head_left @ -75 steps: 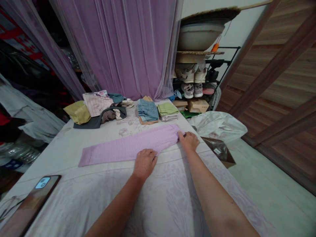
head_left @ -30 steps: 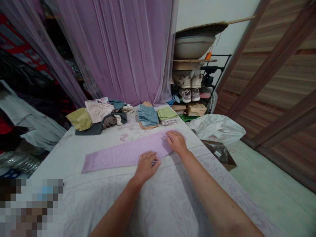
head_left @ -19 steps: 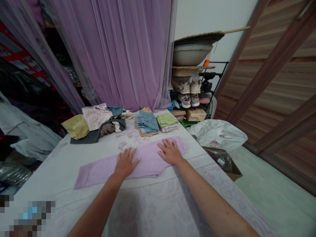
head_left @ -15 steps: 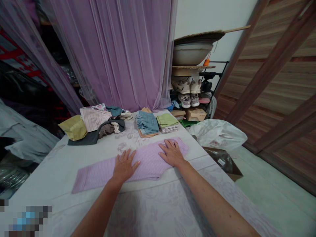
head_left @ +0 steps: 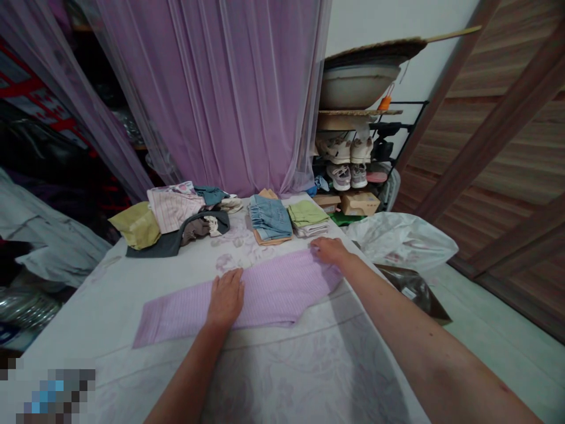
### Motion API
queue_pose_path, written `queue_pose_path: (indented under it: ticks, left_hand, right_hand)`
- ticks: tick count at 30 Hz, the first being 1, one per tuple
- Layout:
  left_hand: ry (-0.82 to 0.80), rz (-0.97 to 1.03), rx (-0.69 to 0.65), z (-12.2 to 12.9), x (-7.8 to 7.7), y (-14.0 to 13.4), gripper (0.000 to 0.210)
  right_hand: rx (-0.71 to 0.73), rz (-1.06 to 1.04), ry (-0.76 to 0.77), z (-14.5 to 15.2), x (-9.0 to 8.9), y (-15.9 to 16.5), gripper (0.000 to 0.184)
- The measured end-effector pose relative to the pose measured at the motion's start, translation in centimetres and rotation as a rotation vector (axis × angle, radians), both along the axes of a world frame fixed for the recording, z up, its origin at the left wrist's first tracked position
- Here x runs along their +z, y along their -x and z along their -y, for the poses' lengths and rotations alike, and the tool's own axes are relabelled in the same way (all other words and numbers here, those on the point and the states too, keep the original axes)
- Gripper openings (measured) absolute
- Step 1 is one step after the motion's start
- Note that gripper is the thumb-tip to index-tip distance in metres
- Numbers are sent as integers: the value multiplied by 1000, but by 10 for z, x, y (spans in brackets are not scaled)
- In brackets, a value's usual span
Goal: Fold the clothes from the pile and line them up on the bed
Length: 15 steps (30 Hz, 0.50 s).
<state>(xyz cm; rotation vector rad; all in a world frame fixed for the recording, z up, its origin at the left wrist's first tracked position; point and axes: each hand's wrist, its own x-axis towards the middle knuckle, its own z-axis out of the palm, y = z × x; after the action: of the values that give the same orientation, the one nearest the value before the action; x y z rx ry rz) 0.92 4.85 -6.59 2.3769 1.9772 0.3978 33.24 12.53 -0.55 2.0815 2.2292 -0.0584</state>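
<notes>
Lilac ribbed pants (head_left: 269, 288) lie folded lengthwise, spread flat across the bed, with the narrow leg end toward the left. My left hand (head_left: 226, 297) rests palm down on the middle of them, fingers flat and close together. At the far right corner of the waist end, my right hand (head_left: 329, 250) has its fingers bent in on the fabric edge and pinches it; the fingertips are partly hidden. Beyond the pants sit folded blue denim clothing (head_left: 269, 218) and a small stack topped by a green folded garment (head_left: 308, 213).
A loose heap of clothes, with a yellow-green piece (head_left: 138, 227) and a pink striped piece (head_left: 174, 209), lies at the far left. Purple curtains (head_left: 238, 100) hang behind. A shoe rack (head_left: 410, 132), a white plastic bag (head_left: 404, 238) and a carton (head_left: 415, 288) stand right of the bed.
My right hand has moved from lying flat on the pants to their far right corner, closing on the edge. My left hand stays on the fabric, its fingers drawn together. The view has shifted slightly.
</notes>
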Motion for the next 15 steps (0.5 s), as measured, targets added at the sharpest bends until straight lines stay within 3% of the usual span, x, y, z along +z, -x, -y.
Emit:
queue_pose_path:
  ticks: [6, 11, 15]
  left_hand:
    - [109, -106, -40, -14, 29, 29, 39]
    - [364, -211, -67, -26, 63, 94, 43]
    - [499, -288, -63, -28, 75, 143, 46]
  right_hand:
    - [51, 80, 88, -4, 10, -5, 36]
    - [132, 98, 25, 10, 31, -13, 31]
    - [158, 77, -34, 27, 46, -27, 32]
